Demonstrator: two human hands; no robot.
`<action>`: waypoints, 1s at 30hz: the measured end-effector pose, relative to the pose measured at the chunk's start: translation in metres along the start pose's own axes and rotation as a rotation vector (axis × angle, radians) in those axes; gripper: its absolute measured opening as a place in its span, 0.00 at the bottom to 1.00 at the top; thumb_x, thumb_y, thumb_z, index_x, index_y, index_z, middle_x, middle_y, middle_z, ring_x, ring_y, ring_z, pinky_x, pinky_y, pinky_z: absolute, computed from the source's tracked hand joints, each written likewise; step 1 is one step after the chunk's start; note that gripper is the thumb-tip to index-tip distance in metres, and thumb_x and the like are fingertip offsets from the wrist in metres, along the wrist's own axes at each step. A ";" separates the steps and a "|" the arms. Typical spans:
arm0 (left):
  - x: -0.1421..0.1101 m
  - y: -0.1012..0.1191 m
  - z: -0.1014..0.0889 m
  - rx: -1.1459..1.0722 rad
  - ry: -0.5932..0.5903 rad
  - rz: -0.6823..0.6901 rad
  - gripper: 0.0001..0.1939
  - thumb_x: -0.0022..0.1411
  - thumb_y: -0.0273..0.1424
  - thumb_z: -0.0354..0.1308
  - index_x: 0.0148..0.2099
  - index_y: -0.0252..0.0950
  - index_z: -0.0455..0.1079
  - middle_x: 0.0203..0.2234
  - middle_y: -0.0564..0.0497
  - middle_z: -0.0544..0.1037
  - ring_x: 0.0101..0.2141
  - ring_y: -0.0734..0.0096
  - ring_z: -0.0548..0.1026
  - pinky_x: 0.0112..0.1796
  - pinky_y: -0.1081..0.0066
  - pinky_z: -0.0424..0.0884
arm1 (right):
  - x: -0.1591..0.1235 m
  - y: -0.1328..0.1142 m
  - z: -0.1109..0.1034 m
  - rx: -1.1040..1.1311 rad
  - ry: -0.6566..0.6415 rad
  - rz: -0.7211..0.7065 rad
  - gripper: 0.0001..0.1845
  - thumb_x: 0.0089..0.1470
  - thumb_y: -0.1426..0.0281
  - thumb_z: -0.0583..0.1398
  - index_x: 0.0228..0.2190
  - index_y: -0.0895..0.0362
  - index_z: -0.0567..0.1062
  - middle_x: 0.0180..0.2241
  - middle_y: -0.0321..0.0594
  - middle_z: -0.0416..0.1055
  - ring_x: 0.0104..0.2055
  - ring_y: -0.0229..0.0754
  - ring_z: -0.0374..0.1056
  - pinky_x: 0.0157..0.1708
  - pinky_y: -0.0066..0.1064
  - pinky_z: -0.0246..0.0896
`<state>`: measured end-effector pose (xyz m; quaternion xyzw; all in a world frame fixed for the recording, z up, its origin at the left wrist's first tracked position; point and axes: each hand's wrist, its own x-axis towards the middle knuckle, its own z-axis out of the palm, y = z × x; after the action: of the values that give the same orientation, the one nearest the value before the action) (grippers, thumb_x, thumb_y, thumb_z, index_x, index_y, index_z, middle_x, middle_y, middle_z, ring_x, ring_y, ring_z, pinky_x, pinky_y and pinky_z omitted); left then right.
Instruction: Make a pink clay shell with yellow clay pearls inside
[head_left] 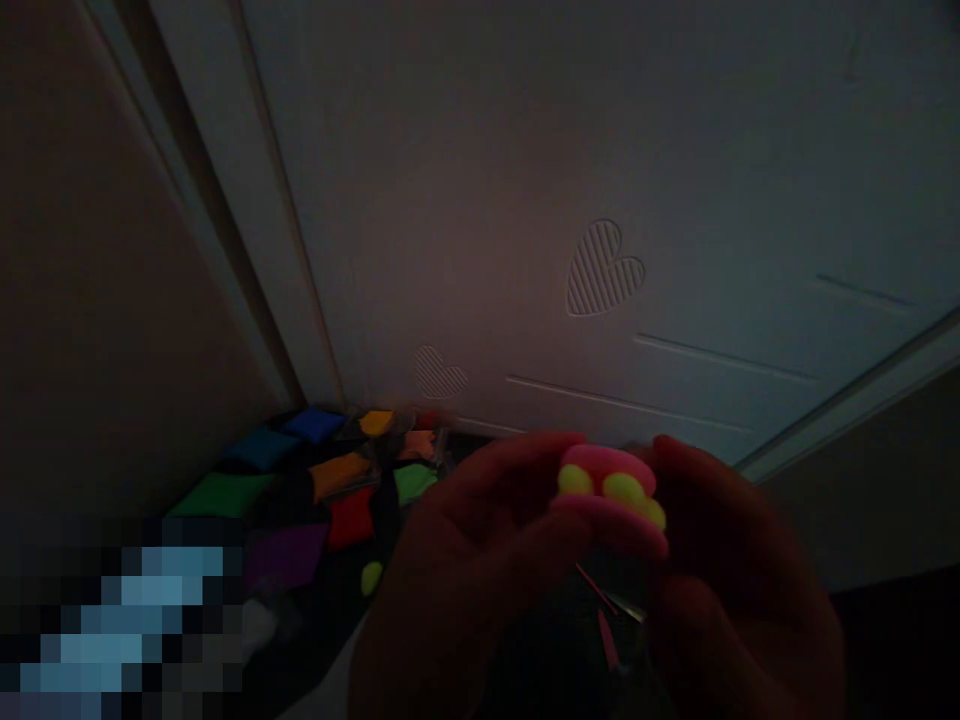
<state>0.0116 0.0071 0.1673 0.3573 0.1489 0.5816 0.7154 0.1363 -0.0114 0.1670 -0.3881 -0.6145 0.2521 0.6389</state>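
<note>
A small modelling-clay piece point(609, 500) shows in the lower middle: two pink discs, one above the other, with several yellow balls between them. My left hand point(480, 570) grips its left side, thumb on the lower disc and fingers behind the upper one. Around its right edge curls my right hand point(742, 580), fingertips against the piece; the exact contact is dark. Below the hands lie a thin pink stick point(596, 588) and a pink pointed tool point(608, 640), partly hidden in shadow. A loose yellow clay ball point(371, 578) rests left of my left hand.
Coloured clay packets lie on the dark surface at left, among them green point(225, 494), purple point(286, 556), red point(351, 518) and blue point(313, 424). A white panel with grooved hearts point(604, 270) stands behind. The lower left corner is pixelated. Light is dim.
</note>
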 end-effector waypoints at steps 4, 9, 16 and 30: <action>0.001 -0.002 -0.002 -0.031 -0.026 -0.083 0.14 0.61 0.25 0.51 0.43 0.48 0.71 0.30 0.56 0.80 0.27 0.78 0.77 0.30 0.82 0.73 | 0.000 0.001 -0.001 -0.071 0.001 -0.008 0.22 0.47 0.66 0.61 0.46 0.45 0.69 0.45 0.34 0.70 0.44 0.41 0.68 0.44 0.31 0.67; 0.003 -0.005 -0.004 0.049 0.083 0.010 0.16 0.56 0.23 0.56 0.44 0.48 0.72 0.38 0.58 0.79 0.40 0.78 0.76 0.39 0.86 0.70 | 0.003 -0.001 0.001 -0.143 0.037 -0.028 0.16 0.48 0.67 0.60 0.42 0.45 0.72 0.41 0.31 0.71 0.42 0.38 0.68 0.45 0.30 0.64; 0.002 -0.005 -0.003 0.082 0.064 0.013 0.15 0.57 0.23 0.56 0.44 0.45 0.72 0.40 0.57 0.78 0.42 0.76 0.75 0.42 0.84 0.70 | 0.003 -0.001 0.001 -0.249 0.059 -0.071 0.14 0.50 0.67 0.59 0.41 0.47 0.73 0.40 0.34 0.71 0.40 0.39 0.67 0.43 0.32 0.63; 0.002 -0.005 0.005 0.022 0.067 0.135 0.18 0.51 0.19 0.60 0.39 0.49 0.74 0.35 0.62 0.79 0.37 0.81 0.76 0.39 0.88 0.70 | 0.003 0.001 0.014 -0.143 0.292 -0.198 0.16 0.45 0.78 0.60 0.36 0.50 0.74 0.37 0.35 0.71 0.38 0.41 0.67 0.37 0.36 0.65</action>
<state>0.0191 0.0068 0.1678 0.3548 0.1548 0.6385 0.6652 0.1232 -0.0063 0.1674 -0.4026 -0.5670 0.0844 0.7137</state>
